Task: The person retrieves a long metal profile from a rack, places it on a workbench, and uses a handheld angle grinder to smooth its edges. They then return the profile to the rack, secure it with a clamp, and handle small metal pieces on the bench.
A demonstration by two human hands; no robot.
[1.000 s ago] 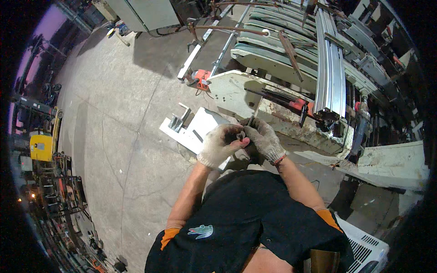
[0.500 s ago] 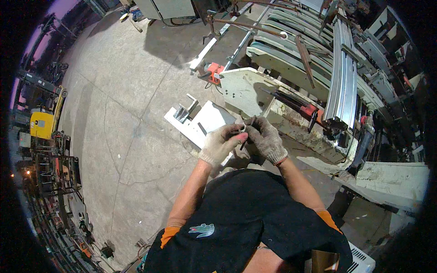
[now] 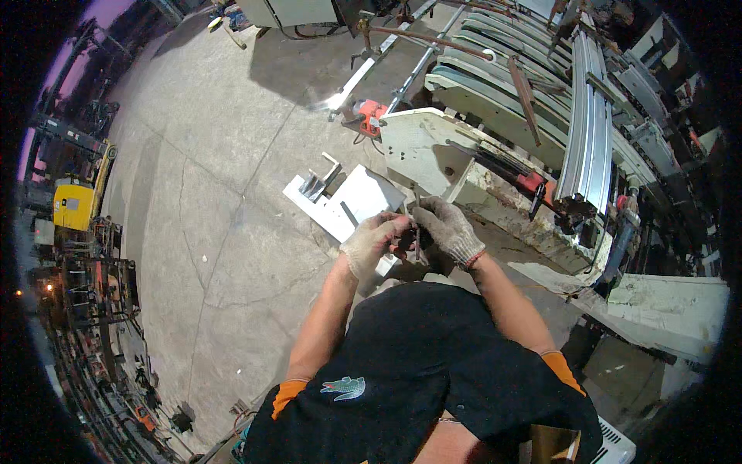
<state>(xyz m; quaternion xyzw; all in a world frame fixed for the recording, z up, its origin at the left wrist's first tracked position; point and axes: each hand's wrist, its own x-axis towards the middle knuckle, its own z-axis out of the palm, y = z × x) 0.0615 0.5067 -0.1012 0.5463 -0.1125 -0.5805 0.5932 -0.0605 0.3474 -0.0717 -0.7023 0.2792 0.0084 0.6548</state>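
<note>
Both my hands wear pale, dirty work gloves and meet in front of my body. My right hand (image 3: 450, 230) is closed around a thin dark rod (image 3: 418, 246), which points toward me. Close beside it, my left hand (image 3: 373, 242) has its fingers curled together, reddish at the tips. Whatever lies between those fingertips is too small and dark to make out. Just beyond the left hand, a white sheet-metal part (image 3: 362, 199) with a bent metal bracket (image 3: 317, 184) at its far end sits low, above the concrete floor.
On the right stands a pale machine frame (image 3: 417, 147) with long aluminium profiles (image 3: 583, 131) and a red-and-black tool (image 3: 533, 184) lying on it. A red tool (image 3: 372, 114) is near its corner. Farther left is a yellow machine (image 3: 72, 206). Concrete floor (image 3: 232, 193) stretches between.
My hands have drawn slightly apart and the left fingers have changed their curl. The thin rod now shows more plainly by my right hand. The view has shifted slightly.
</note>
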